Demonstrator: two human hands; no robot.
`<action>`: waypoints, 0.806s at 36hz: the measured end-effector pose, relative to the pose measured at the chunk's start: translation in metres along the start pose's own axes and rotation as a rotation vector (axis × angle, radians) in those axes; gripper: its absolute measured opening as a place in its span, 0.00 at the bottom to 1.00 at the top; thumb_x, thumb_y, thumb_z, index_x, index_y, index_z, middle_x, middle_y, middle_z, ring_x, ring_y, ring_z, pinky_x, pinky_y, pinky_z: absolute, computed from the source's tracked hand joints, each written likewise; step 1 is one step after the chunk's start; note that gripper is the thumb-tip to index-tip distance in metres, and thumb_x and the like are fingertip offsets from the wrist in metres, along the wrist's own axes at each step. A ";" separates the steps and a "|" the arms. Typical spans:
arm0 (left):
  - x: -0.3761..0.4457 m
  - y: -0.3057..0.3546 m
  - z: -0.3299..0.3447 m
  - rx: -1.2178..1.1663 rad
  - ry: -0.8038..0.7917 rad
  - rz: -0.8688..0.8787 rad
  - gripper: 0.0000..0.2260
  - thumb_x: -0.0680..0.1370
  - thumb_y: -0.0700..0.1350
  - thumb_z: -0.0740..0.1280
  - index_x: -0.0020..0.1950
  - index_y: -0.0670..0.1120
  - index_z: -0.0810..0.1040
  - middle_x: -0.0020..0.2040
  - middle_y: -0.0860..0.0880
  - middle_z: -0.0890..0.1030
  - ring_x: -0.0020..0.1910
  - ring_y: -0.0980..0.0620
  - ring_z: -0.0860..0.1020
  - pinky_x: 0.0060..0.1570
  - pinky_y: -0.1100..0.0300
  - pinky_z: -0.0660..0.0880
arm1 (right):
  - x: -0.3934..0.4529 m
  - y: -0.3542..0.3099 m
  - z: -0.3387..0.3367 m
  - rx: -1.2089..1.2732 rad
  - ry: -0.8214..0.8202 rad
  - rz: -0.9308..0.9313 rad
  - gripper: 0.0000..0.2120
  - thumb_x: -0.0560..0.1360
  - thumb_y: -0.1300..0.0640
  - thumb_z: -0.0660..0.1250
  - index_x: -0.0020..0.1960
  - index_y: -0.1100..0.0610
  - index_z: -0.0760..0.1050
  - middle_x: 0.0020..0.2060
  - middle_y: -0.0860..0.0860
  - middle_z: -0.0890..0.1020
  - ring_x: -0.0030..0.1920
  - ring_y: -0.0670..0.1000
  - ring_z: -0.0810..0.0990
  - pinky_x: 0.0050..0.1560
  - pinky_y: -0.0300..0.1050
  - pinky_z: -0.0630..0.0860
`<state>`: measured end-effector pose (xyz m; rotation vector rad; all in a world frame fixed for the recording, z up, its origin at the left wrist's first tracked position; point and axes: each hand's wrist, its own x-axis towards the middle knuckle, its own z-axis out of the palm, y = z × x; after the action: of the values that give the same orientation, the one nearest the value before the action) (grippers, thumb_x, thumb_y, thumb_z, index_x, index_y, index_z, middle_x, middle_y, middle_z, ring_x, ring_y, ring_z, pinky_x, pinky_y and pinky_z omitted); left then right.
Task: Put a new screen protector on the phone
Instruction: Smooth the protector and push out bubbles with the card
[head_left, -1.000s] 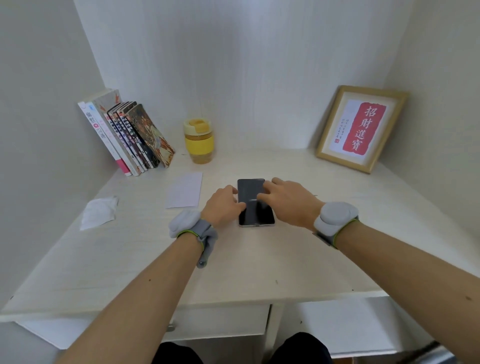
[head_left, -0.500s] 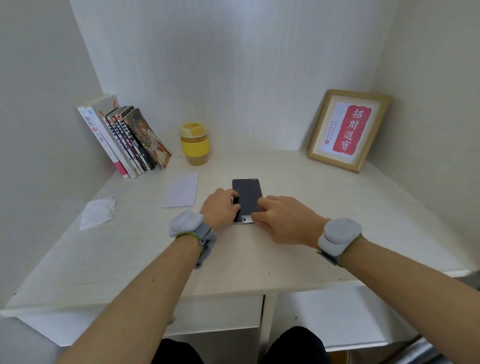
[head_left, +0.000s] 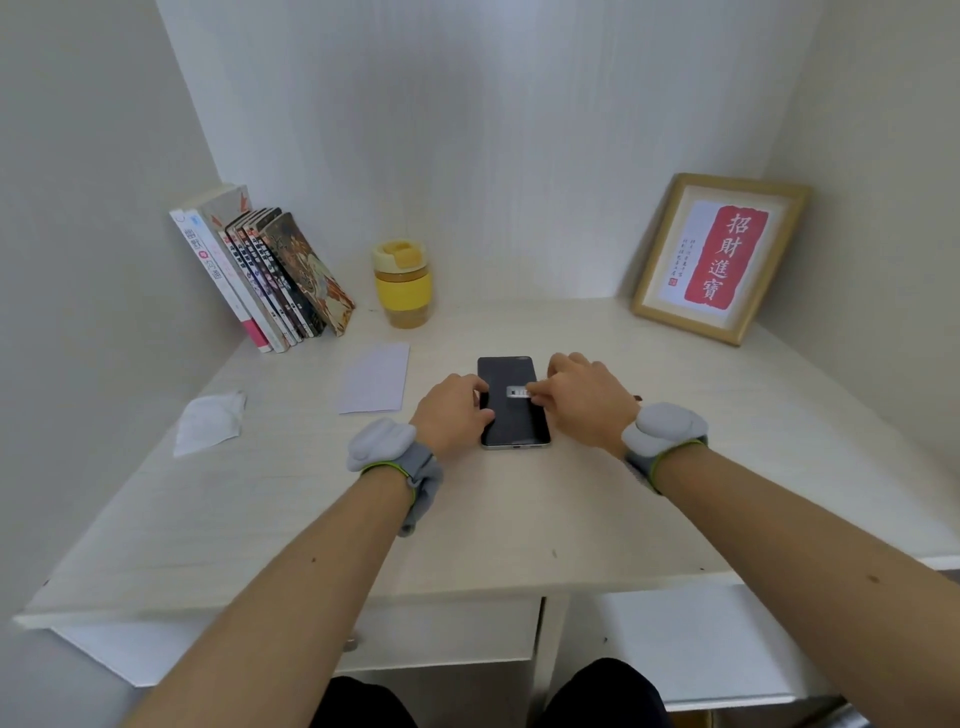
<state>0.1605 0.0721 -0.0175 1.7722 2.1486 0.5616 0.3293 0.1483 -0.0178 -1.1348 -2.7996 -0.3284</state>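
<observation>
A: Left side of the desk (head_left: 260, 519)?
B: Crumpled wipe (head_left: 208, 422), then a white sheet (head_left: 375, 378). Books (head_left: 260, 275) and a yellow cup (head_left: 402, 283) stand along the back edge.
A: Hands?
B: Left hand (head_left: 453, 413) curled against the phone's (head_left: 511, 415) left edge, mid-desk. Right hand (head_left: 584, 397) pinches a small label tab (head_left: 517, 392) on the screen.

Black phone (head_left: 511, 402); yellow cup (head_left: 402, 283); pale woodgrain desk (head_left: 519, 519).

phone (head_left: 511, 402) flat, frame centre, on tabletop (head_left: 519, 509) | left hand (head_left: 454, 413) holds its left edge | right hand (head_left: 582, 397) pinches tab (head_left: 517, 392) on screen | books (head_left: 265, 275), cup (head_left: 402, 283) upper left
</observation>
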 end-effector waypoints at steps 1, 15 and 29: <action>0.002 -0.001 -0.001 -0.005 -0.009 -0.002 0.19 0.79 0.46 0.65 0.70 0.46 0.70 0.62 0.45 0.74 0.59 0.45 0.74 0.60 0.56 0.70 | 0.005 0.002 0.002 0.014 -0.009 0.011 0.16 0.83 0.52 0.53 0.63 0.50 0.77 0.55 0.55 0.73 0.55 0.58 0.72 0.53 0.50 0.70; 0.021 0.001 -0.011 0.017 -0.213 0.035 0.20 0.78 0.42 0.65 0.70 0.52 0.70 0.66 0.42 0.68 0.58 0.43 0.75 0.60 0.54 0.73 | 0.053 0.020 0.018 0.043 -0.007 0.084 0.14 0.83 0.54 0.54 0.57 0.50 0.78 0.52 0.55 0.77 0.49 0.60 0.79 0.45 0.49 0.70; 0.023 0.005 -0.003 -0.008 -0.119 -0.010 0.13 0.78 0.53 0.63 0.61 0.51 0.75 0.58 0.39 0.74 0.52 0.39 0.77 0.49 0.55 0.72 | 0.057 0.018 0.024 -0.018 0.029 0.093 0.15 0.80 0.62 0.55 0.59 0.50 0.75 0.53 0.53 0.76 0.49 0.58 0.79 0.46 0.49 0.64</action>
<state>0.1595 0.0948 -0.0120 1.7436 2.0712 0.4487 0.3007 0.2050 -0.0284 -1.2491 -2.7132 -0.3597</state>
